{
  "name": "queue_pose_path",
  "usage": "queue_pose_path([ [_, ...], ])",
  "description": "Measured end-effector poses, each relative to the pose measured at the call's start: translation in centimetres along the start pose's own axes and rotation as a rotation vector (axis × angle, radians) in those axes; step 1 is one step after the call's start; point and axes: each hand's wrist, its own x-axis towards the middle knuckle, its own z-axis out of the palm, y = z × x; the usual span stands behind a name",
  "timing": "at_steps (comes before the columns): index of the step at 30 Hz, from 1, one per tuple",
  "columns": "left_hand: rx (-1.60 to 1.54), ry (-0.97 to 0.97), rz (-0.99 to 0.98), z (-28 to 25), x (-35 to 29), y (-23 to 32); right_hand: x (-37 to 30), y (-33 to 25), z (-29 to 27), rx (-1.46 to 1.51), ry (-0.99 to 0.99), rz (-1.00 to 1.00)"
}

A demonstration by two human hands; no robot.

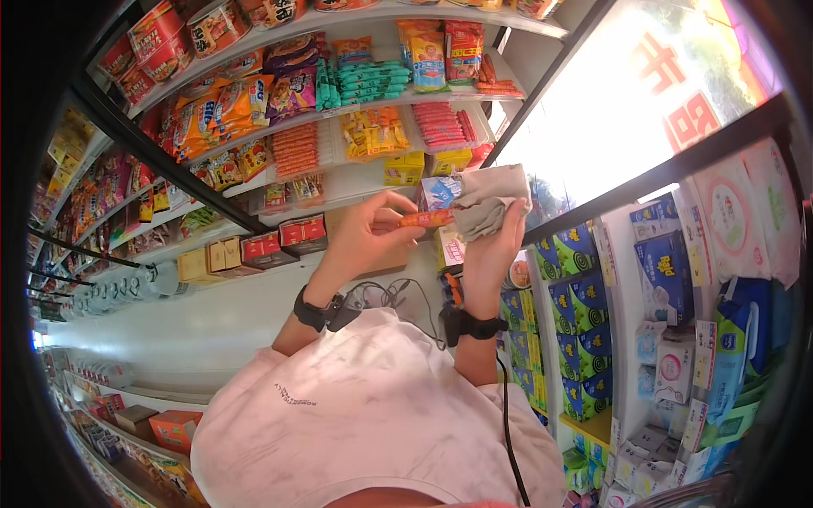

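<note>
My left hand (pixel 368 237) pinches one end of a thin sausage in a red-orange wrapper (pixel 428 219) between thumb and fingers. Its other end runs into a crumpled grey-beige cloth (pixel 487 207). That cloth is bunched in my right hand (pixel 500 247), whose fingers are partly hidden behind it. Both hands are raised in front of my chest, close together. Just behind the cloth stands a blue and white box (pixel 439 193), and a white and yellow box (pixel 451 249) shows below the sausage.
Shelves ahead hold similar sausages (pixel 296 151), teal packets (pixel 373 80), orange snack bags (pixel 216 114) and instant noodle tubs (pixel 218 27). Green boxes (pixel 583 339) and tissue packs (pixel 732 212) fill shelves at right. A black cable (pixel 508 432) hangs from my right wrist.
</note>
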Motion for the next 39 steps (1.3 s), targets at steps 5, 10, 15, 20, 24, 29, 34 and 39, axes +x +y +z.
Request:
queue_pose_path([
  [5, -0.152, 0.211, 0.137, -5.0, 0.9, -0.1, 2.2, 3.9, 2.2, -0.608, -0.092, -0.058],
  [10, -0.232, 0.384, 0.200, -11.2, 1.6, -0.7, 1.8, 7.0, 6.5, -0.658, -0.307, 0.262],
  [15, -0.256, 0.373, 0.175, -15.0, 2.7, -0.5, 2.6, 8.8, 6.9, -0.774, -0.413, 0.458],
  [20, -0.035, 0.221, 0.120, -17.4, 4.6, -1.5, 3.5, 11.1, 7.9, -0.919, -0.927, 0.368],
  [24, 0.116, -0.009, 0.045, -15.7, 7.0, -1.8, 3.9, 12.6, 8.8, -0.955, -0.888, 0.262],
  [29, 0.010, -0.056, 0.030, -14.2, 11.1, -2.0, 6.9, 12.1, 8.1, -0.798, -0.678, 0.192],
  [34, -0.009, 0.129, 0.015, -13.6, 15.6, -1.4, 11.5, 10.8, 5.2, -0.916, -0.715, 0.249],
  [39, -0.064, 0.292, 0.028, -10.9, 22.0, -1.9, 17.0, 9.6, 2.8, -0.881, -0.561, 0.067],
])
